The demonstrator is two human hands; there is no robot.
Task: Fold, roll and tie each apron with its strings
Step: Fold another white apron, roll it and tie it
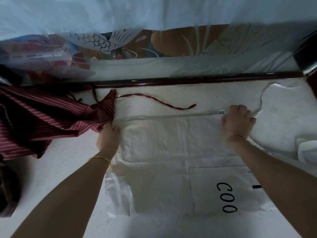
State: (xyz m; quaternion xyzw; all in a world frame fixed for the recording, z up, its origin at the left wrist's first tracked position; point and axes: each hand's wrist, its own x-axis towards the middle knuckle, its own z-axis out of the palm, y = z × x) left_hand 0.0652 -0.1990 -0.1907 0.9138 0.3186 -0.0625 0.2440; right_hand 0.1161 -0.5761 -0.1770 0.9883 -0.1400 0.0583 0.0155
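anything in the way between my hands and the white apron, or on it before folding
Nothing between: both the left hand and right hand are at the far edge of the white apron. The red striped apron crowds the far left corner and hides the left fingertips; its red string lies beyond that edge.

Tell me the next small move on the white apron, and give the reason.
Probably lift the far edge and bring it toward the body for a first fold. The white apron lies spread flat, not yet rolled. The right hand curls on its far right corner, and the left hand is at the far left corner, its fingertips hidden beside the striped apron.
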